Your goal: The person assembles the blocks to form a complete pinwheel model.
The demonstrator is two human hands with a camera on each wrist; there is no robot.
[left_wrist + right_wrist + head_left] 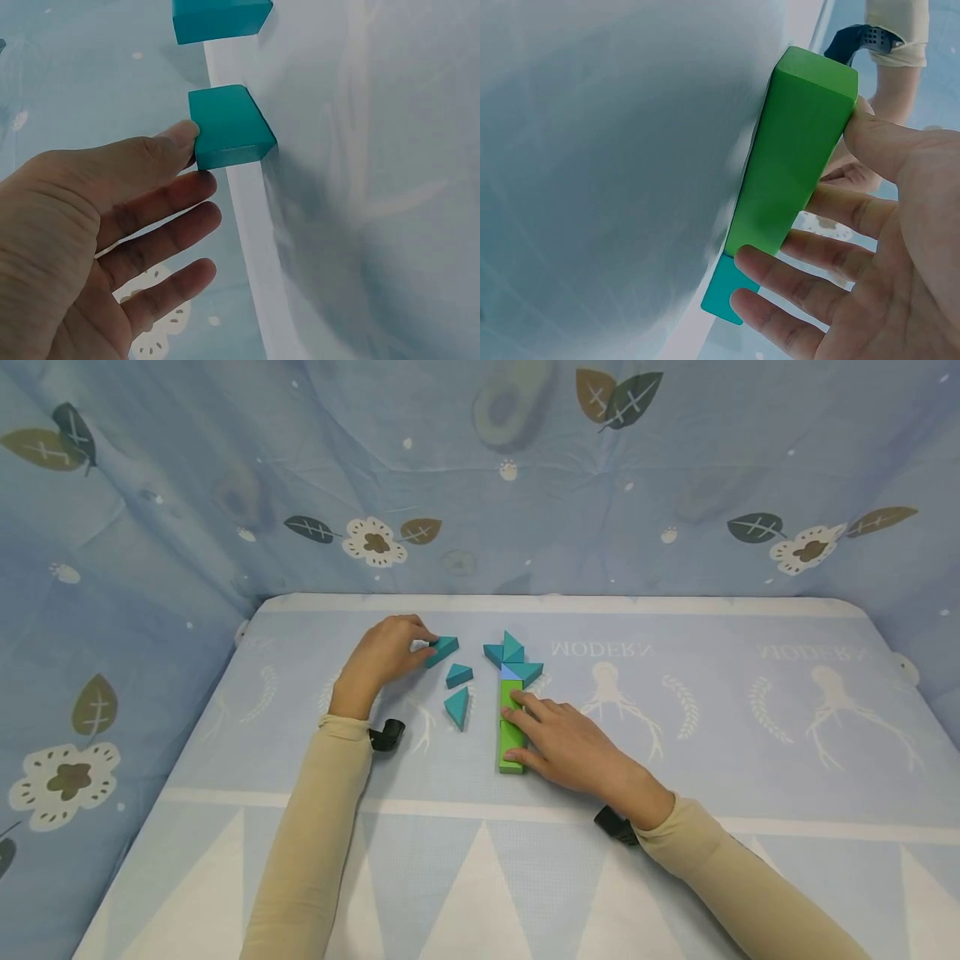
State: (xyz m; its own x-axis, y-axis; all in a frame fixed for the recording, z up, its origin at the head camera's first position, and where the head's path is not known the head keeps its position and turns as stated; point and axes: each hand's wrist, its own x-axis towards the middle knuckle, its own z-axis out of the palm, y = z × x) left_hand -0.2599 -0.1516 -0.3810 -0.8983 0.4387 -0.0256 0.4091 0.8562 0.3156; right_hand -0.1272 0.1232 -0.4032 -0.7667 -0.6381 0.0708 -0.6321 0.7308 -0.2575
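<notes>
In the head view two green blocks (512, 737) lie end to end in a column. A small light-blue triangle (509, 673) and several teal triangles (513, 648) sit at its far end. My right hand (573, 747) rests its fingers along the column's right side; the right wrist view shows the thumb against the green block (787, 157). Left of the column, my left hand (386, 652) pinches a teal block (445, 649) between thumb and fingers; the left wrist view shows this teal block (231, 126) at the thumb tip, the other fingers spread.
Two loose teal blocks lie between the hands, a smaller one (459, 675) and a pointed one (457, 707). A patterned cloth (480, 485) hangs behind the far edge of the table (712, 777).
</notes>
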